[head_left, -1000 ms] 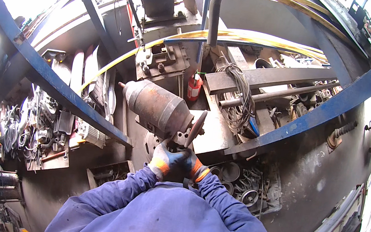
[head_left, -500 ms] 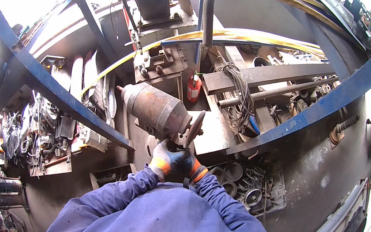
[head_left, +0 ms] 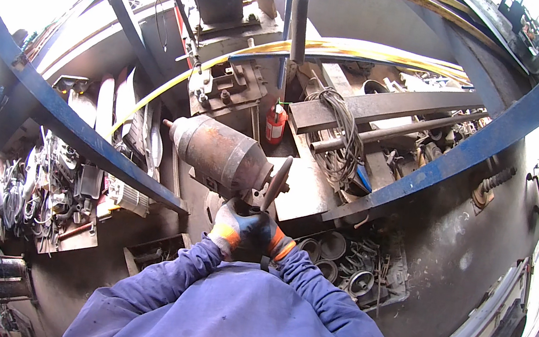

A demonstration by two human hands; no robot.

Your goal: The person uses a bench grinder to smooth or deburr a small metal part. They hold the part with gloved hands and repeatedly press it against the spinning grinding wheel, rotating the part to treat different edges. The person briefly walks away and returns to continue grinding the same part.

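Observation:
A rusty cylindrical motor (head_left: 212, 152), like a bench grinder, stands in front of me. On its right end is a thin wheel (head_left: 275, 185), seen nearly edge-on. Just below the wheel, both gloved hands are drawn close together in front of my chest. My left hand (head_left: 231, 223), in a grey-blue glove with an orange cuff, has its fingers curled toward the wheel. Against it sits my right hand (head_left: 266, 233), also closed, its glove looking darker. A small dark piece seems to be between the fingers, but its kind is hidden.
A blue curved frame (head_left: 452, 173) crosses at right, another blue beam (head_left: 96, 148) at left. Behind the motor stand a red bottle (head_left: 275, 125) and coiled cable (head_left: 344, 145). Metal parts (head_left: 361, 282) lie on the floor at right; a scrap pile (head_left: 47, 190) fills the left.
The whole view has shifted slightly, so everything sits a little farther left. My hands stay together below the wheel, with hardly any change in their grip.

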